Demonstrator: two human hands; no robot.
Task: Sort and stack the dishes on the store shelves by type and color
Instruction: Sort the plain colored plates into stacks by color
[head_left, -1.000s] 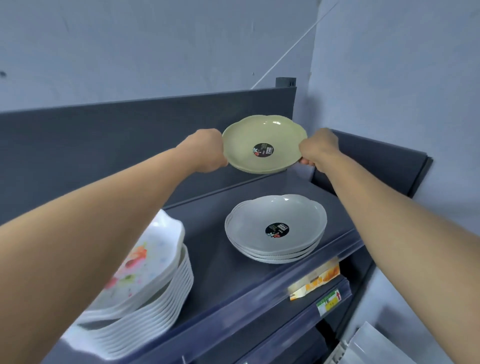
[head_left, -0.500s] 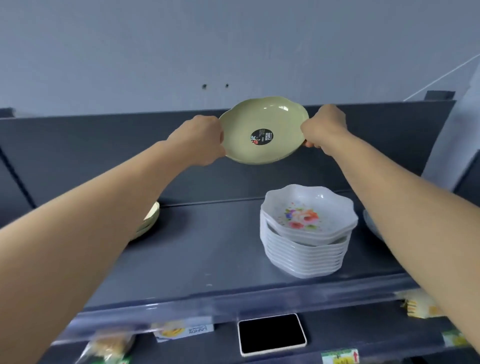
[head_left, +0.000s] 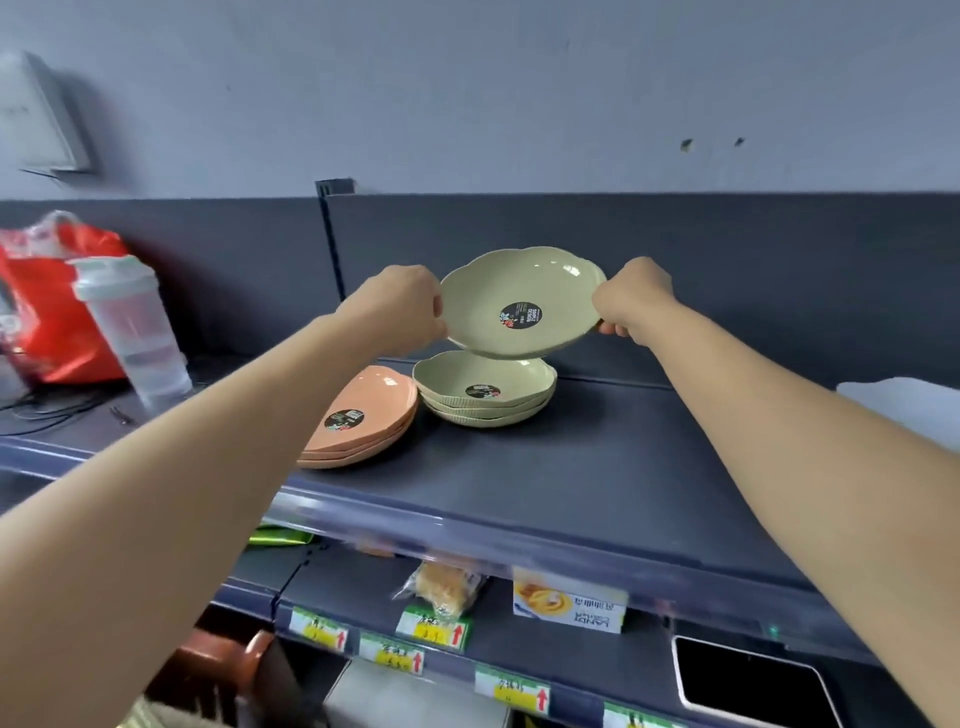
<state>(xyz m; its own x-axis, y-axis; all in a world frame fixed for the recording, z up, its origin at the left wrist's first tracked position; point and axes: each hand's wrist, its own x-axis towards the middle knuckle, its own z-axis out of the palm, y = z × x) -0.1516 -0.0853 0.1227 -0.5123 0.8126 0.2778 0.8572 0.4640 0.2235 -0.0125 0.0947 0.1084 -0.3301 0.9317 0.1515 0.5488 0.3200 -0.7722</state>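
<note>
I hold a pale green scalloped plate (head_left: 519, 301) with a round black sticker, tilted toward me. My left hand (head_left: 400, 306) grips its left rim and my right hand (head_left: 631, 299) grips its right rim. The plate hovers just above a stack of matching green plates (head_left: 485, 389) on the dark shelf (head_left: 597, 467). Left of that stack lies a stack of orange plates (head_left: 363, 415) of the same shape, partly behind my left forearm.
A clear shaker bottle (head_left: 132, 332) and a red plastic bag (head_left: 47, 306) stand at the shelf's left. A white dish edge (head_left: 904, 405) shows at far right. Below, price tags (head_left: 415, 660), packaged snacks (head_left: 447, 587) and a dark screen (head_left: 748, 686) line the lower shelf.
The view swung left along the shelf with the green plate in both hands. The floral white stack left the view; the green and orange stacks came in, and the plate is now lower, over the green stack.
</note>
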